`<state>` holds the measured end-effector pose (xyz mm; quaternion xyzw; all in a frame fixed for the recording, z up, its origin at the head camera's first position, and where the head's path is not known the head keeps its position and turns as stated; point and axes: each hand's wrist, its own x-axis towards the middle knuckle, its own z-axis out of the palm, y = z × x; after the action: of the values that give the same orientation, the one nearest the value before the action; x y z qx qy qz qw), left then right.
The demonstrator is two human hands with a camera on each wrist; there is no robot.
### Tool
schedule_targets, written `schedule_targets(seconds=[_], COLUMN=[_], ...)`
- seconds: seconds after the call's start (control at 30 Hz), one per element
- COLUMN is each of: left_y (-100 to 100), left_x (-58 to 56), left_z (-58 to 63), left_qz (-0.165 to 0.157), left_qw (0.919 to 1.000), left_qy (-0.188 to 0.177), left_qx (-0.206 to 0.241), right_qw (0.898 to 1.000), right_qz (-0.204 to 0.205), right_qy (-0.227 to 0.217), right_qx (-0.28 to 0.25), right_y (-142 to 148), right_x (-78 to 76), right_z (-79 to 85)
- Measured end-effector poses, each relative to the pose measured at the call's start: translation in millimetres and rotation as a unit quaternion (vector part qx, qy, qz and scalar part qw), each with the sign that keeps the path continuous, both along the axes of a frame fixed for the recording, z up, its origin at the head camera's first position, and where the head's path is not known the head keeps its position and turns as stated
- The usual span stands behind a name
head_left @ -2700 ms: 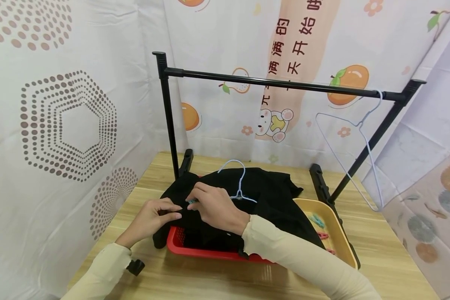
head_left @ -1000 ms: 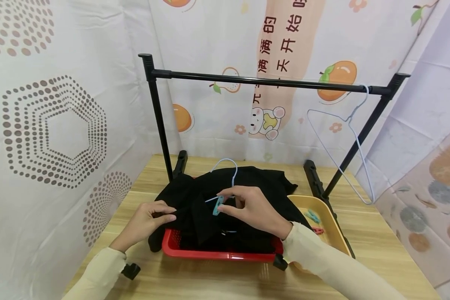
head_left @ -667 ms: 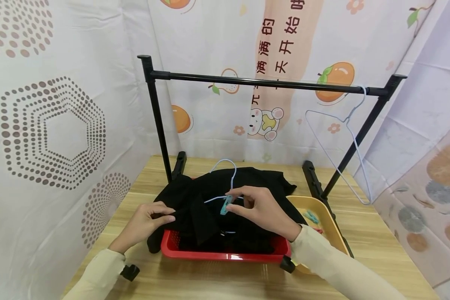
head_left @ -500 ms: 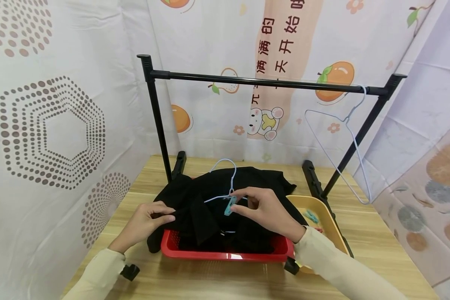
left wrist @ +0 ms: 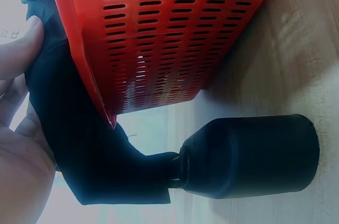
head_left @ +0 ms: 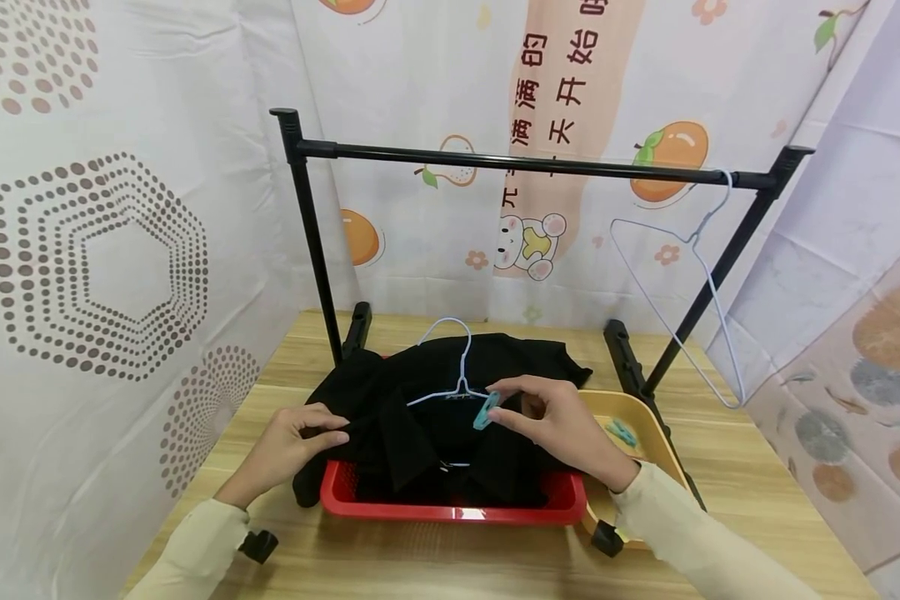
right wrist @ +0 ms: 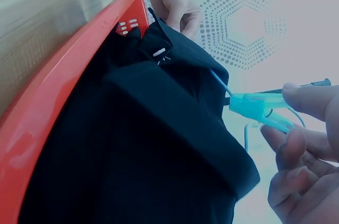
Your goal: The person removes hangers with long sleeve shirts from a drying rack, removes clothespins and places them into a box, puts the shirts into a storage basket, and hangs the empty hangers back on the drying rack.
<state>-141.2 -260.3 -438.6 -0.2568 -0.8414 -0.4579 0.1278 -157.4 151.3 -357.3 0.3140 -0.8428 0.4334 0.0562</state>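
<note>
A black shirt (head_left: 510,354) with a collar lies bunched over a red basket (head_left: 450,512). Inside its neck is a pale blue wire hanger (head_left: 462,379), hook pointing up. My left hand (head_left: 292,442) pinches the shirt's edge at the left between thumb and fingers. In the left wrist view the black cloth (left wrist: 79,144) hangs down outside the basket wall. Between the thumb and fingertips of my right hand (head_left: 562,421) is a teal clothespin (head_left: 486,412), near the hanger's right arm. In the right wrist view the clothespin (right wrist: 254,106) sits close to the collar.
A black rack (head_left: 540,164) stands over the basket, with a second wire hanger (head_left: 708,283) on its bar at the right. A yellow tray (head_left: 667,442) at the right holds another teal clothespin (head_left: 621,432), partly behind my right arm. Black rack feet (head_left: 607,540) reach forward on the table.
My right hand has moved rightward from beside the left hand to the hanger's right side, carrying the clothespin. The left hand keeps its grip on the shirt's edge. The view has shifted slightly.
</note>
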Motion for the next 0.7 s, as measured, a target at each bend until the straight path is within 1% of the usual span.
schedule_targets(seconds=[0.17, 0.33, 0.47, 0.63, 0.7], left_y=[0.0, 0.8, 0.7, 0.5, 0.6], left_x=[-0.6, -0.9, -1.1, -0.2, 0.1], left_z=[-0.9, -0.5, 0.0, 1.4, 2.2], left_qz=[0.000, -0.004, -0.009, -0.006, -0.002], left_qw=[1.0000, 0.9999, 0.9999, 1.0000, 1.0000], left_qy=[-0.007, -0.014, -0.007, -0.003, -0.005], left_qx=[0.002, 0.004, 0.003, 0.003, 0.002], right_qw=[1.000, 0.999, 0.999, 0.998, 0.997], right_qz=[-0.011, -0.022, -0.030, -0.048, -0.055], right_qy=[-0.015, -0.020, -0.026, -0.042, -0.040], right_qx=[-0.009, -0.017, -0.026, -0.026, -0.025], right_y=[10.4, 20.8, 29.8, 42.6, 47.7], right_x=[-0.7, -0.8, -1.2, -1.5, -1.8], right_z=[-1.2, -2.8, -4.1, -6.8, -8.3])
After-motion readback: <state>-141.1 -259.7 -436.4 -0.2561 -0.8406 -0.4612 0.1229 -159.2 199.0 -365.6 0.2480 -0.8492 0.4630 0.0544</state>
